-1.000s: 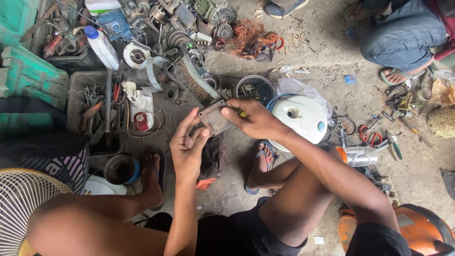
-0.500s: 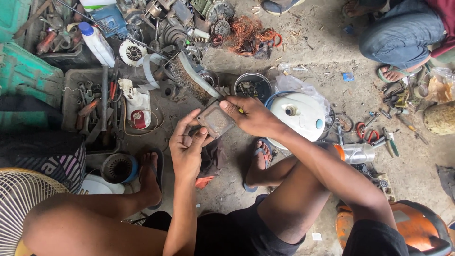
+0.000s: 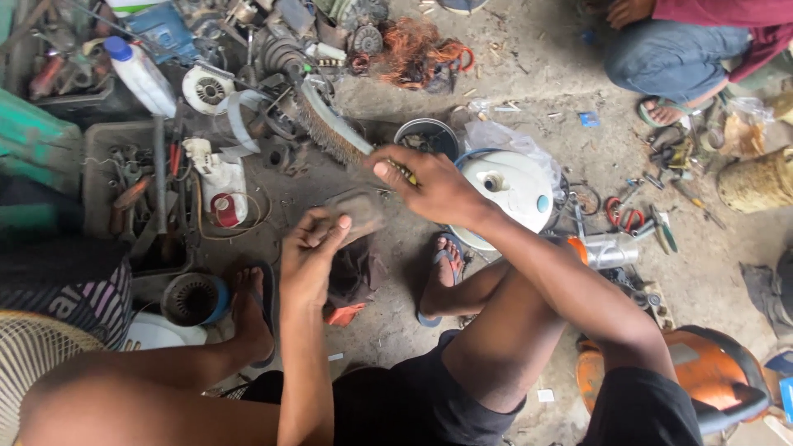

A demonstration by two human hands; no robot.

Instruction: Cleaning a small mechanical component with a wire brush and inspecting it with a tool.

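A small flat grey plate (image 3: 353, 211) is held over the floor (image 3: 529, 107), between the person's knees. The left hand (image 3: 310, 260) pinches its near edge, fingers closed on it. The right hand (image 3: 429, 186) is closed round the handle of a wire brush (image 3: 326, 128), whose bristles lie just above the plate; whether they touch it is too blurred to tell. Just right of the right hand sits a white round housing (image 3: 516, 186), with a dark bowl (image 3: 425, 136) behind it. A tray of tools (image 3: 107, 177) lies well to the left, and another person's leg (image 3: 677, 58) is at the upper right.
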